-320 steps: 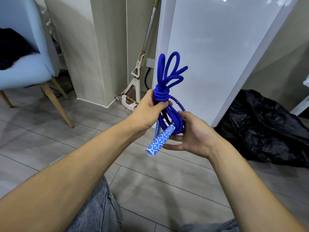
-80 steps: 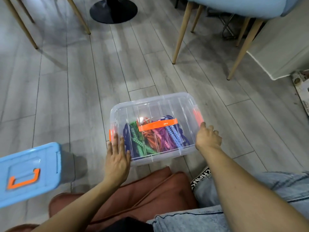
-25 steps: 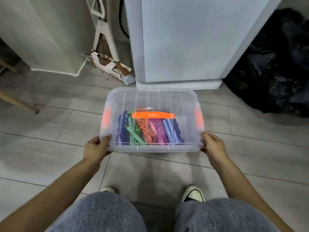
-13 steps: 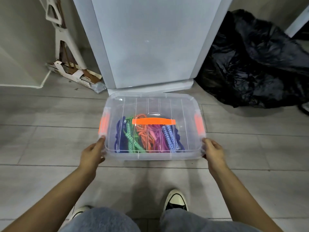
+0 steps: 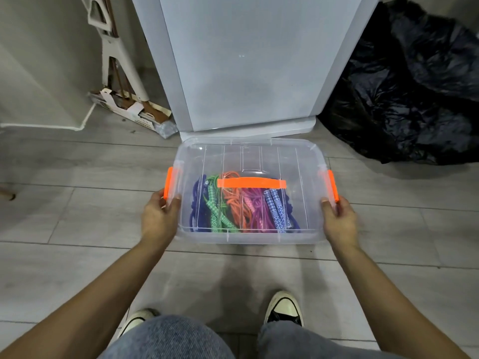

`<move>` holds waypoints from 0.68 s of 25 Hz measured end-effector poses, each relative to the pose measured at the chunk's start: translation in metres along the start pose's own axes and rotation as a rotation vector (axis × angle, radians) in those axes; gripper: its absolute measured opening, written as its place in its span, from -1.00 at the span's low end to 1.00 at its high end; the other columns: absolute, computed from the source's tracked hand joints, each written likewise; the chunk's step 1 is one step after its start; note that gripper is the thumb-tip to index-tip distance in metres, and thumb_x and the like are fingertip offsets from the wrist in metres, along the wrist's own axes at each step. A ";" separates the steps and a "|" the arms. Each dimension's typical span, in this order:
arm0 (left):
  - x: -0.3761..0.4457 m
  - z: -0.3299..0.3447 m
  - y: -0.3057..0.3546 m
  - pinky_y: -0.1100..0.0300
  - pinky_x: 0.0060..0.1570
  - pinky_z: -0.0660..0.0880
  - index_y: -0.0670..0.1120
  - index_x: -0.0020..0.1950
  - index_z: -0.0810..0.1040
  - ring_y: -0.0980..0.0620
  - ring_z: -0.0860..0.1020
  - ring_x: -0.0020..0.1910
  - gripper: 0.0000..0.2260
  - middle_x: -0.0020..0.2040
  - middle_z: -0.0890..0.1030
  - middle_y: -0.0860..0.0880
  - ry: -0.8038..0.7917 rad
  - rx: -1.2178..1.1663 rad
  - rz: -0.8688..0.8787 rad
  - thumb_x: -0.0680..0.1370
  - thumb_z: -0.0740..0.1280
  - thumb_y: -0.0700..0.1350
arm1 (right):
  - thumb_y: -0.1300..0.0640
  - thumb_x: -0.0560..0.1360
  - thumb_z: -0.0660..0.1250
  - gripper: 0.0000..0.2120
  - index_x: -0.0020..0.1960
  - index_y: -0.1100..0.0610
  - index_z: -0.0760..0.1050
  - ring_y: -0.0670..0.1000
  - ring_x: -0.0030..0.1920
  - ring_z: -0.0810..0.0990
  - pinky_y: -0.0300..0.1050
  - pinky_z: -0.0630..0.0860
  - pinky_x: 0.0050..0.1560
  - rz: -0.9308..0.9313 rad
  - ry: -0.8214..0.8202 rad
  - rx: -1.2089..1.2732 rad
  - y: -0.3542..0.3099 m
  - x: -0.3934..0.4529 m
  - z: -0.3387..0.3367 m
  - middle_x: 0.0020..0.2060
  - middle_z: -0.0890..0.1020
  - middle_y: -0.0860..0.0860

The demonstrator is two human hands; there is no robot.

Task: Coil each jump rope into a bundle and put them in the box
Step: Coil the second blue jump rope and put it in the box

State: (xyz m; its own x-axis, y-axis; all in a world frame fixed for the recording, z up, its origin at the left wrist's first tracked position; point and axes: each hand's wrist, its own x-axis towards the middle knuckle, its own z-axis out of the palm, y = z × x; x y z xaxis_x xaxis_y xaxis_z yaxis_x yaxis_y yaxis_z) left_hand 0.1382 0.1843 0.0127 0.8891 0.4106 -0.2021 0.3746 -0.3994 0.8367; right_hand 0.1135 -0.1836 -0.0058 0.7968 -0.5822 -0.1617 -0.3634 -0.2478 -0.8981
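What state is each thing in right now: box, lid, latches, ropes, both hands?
Clear storage box: held by its two short ends.
Lid: on the box.
Orange side latches: folded down.
Orange lid handle: lying flat.
Jump ropes: bundled, inside the box.
Left hand: grips the left end.
Right hand: grips the right end.
Black plastic bag: crumpled on the floor.

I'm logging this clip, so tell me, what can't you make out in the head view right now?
- Fingertips of the left hand and right hand: hidden under the box sides.
- Whether the orange latches are locked: too small.
- How each rope is coiled: blurred by the ribbed lid.
- Contents of the black bag: covered, cut off by the right edge.
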 end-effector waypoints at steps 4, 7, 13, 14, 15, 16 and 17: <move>-0.011 -0.002 0.003 0.03 -0.05 0.41 -0.17 0.34 0.42 -0.27 0.55 0.01 -0.68 0.06 0.63 -0.21 0.020 0.329 0.176 0.67 0.18 -0.02 | 0.03 0.63 0.24 -0.73 0.22 0.16 0.54 0.13 -0.12 0.59 -0.05 0.52 -0.05 -0.162 0.023 -0.262 -0.002 -0.001 0.000 -0.10 0.65 0.10; -0.008 -0.002 0.008 0.06 -0.11 0.34 -0.20 0.33 0.39 -0.28 0.55 0.01 -0.68 0.07 0.61 -0.25 -0.011 0.408 0.194 0.68 0.16 -0.03 | 0.03 0.64 0.20 -0.71 0.21 0.21 0.51 0.25 -0.08 0.60 -0.05 0.43 -0.12 -0.185 0.095 -0.403 -0.002 -0.001 0.006 -0.06 0.65 0.19; -0.004 -0.011 0.009 -0.12 0.04 0.47 -0.21 0.47 0.24 -0.29 0.54 0.12 -0.59 0.23 0.52 -0.27 -0.210 0.444 0.211 0.67 0.15 -0.05 | 0.09 0.66 0.17 -0.66 0.33 0.28 0.43 0.31 0.07 0.53 0.10 0.47 0.06 -0.158 0.082 -0.479 -0.010 -0.005 0.007 0.12 0.52 0.29; -0.001 -0.011 0.008 -0.16 0.08 0.48 -0.19 0.49 0.22 -0.28 0.53 0.13 -0.57 0.25 0.51 -0.27 -0.237 0.439 0.218 0.67 0.14 -0.03 | 0.10 0.66 0.17 -0.67 0.32 0.28 0.43 0.31 0.06 0.52 0.08 0.46 0.05 -0.156 0.081 -0.463 -0.010 -0.005 0.006 0.11 0.52 0.29; 0.002 -0.012 0.010 -0.16 0.09 0.49 -0.18 0.48 0.22 -0.26 0.54 0.12 -0.58 0.25 0.51 -0.26 -0.253 0.442 0.211 0.67 0.14 -0.03 | 0.10 0.66 0.17 -0.67 0.31 0.29 0.44 0.30 0.05 0.52 0.06 0.45 0.04 -0.155 0.071 -0.460 -0.015 -0.006 0.007 0.10 0.51 0.29; 0.007 -0.011 0.010 -0.14 0.09 0.50 -0.17 0.47 0.22 -0.24 0.54 0.11 -0.59 0.24 0.51 -0.26 -0.267 0.448 0.192 0.67 0.14 -0.02 | 0.10 0.67 0.16 -0.67 0.30 0.30 0.44 0.31 0.05 0.52 0.04 0.44 0.02 -0.152 0.046 -0.457 -0.013 -0.002 0.007 0.09 0.51 0.30; 0.007 -0.012 0.014 -0.14 0.10 0.50 -0.17 0.47 0.22 -0.24 0.53 0.12 -0.59 0.25 0.51 -0.26 -0.271 0.468 0.180 0.67 0.14 -0.02 | 0.10 0.67 0.16 -0.67 0.30 0.31 0.43 0.32 0.05 0.53 0.05 0.45 0.03 -0.131 0.023 -0.466 -0.017 -0.002 0.005 0.10 0.50 0.30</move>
State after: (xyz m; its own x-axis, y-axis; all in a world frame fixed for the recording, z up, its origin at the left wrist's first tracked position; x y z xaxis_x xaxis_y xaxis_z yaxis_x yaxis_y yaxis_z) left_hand 0.1466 0.1919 0.0291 0.9624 0.1023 -0.2517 0.2325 -0.7895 0.5681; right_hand 0.1211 -0.1743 0.0079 0.8415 -0.5384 -0.0461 -0.4425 -0.6376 -0.6306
